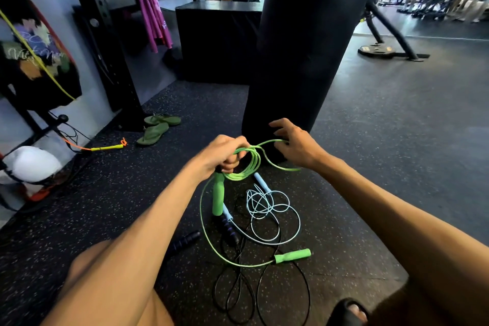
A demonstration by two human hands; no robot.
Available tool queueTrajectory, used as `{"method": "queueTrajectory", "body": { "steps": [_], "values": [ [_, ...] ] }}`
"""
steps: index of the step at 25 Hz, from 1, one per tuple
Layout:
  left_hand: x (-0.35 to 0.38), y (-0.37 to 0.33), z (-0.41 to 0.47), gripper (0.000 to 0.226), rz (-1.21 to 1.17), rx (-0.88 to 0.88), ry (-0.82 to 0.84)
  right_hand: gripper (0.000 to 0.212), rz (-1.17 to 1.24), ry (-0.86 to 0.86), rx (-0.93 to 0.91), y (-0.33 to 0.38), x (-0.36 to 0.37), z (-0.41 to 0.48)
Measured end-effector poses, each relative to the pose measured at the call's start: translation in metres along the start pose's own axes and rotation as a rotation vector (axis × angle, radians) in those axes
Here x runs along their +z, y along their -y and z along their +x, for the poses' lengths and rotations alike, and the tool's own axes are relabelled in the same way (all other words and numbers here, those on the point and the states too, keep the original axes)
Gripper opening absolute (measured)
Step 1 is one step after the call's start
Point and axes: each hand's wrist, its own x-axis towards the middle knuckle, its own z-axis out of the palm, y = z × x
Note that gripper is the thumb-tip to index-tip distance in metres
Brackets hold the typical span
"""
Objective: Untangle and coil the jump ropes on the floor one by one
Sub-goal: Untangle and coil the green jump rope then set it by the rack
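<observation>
There, my left grip [225, 152] was clamped tight, fingers curled round several loops of the green rope [246, 164] and the top of one green handle [218, 193], which hung straight down from my fist. My right grip [296, 143] was held just beside it, fingers spread and only loosely bent, with a wider loop of the same rope running up to my fingertips [280, 137]. I could not tell whether I was pinching that strand or merely touching it.

From the bundle, a long strand swept down to the floor [370, 167] and curved round to the second green handle [292, 255], which lay flat. Inside that curve lay the light blue rope [267, 206] in a loose tangle, and the black rope [238, 286] sprawled under it, reaching nearer my knees. One black handle [185, 241] lay off to the left. A black punching bag [304, 47] stood just behind my hands, and green flip-flops [156, 130] lay well to the left.
</observation>
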Motion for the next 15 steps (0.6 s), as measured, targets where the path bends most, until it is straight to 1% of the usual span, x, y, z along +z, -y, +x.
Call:
{"method": "queueTrajectory", "body": {
  "steps": [2,3,5,7,8,9,11,13,15],
  "values": [
    [-0.001,-0.001,-0.001,0.033,-0.037,-0.006,0.072,0.02,0.006,0.031,-0.087,0.005,0.003,-0.001],
    [-0.001,-0.001,0.0,0.033,-0.058,-0.003,0.088,0.016,0.032,0.053,-0.089,0.006,0.005,-0.001],
    [-0.004,0.0,0.001,0.032,-0.104,0.009,0.084,0.024,0.102,0.096,0.008,0.006,0.007,0.0],
    [-0.008,0.001,0.003,0.031,-0.165,0.019,0.053,0.025,0.152,0.126,0.112,0.002,0.004,-0.002],
    [-0.011,0.001,0.004,0.031,-0.199,0.019,0.041,0.023,0.18,0.124,0.13,0.002,0.003,-0.003],
    [-0.012,0.001,0.004,0.031,-0.226,0.016,0.038,0.022,0.204,0.115,0.12,0.003,0.002,-0.004],
    [-0.011,-0.001,0.004,0.031,-0.255,0.009,0.068,0.025,0.232,0.107,0.04,0.008,0.002,-0.004],
    [-0.009,-0.002,0.003,0.032,-0.313,0.004,0.121,0.028,0.272,0.161,-0.004,0.013,0.004,-0.006],
    [-0.008,-0.004,0.002,0.032,-0.428,0.002,0.169,0.028,0.321,0.217,0.014,0.016,0.008,-0.007]
  ]
}}
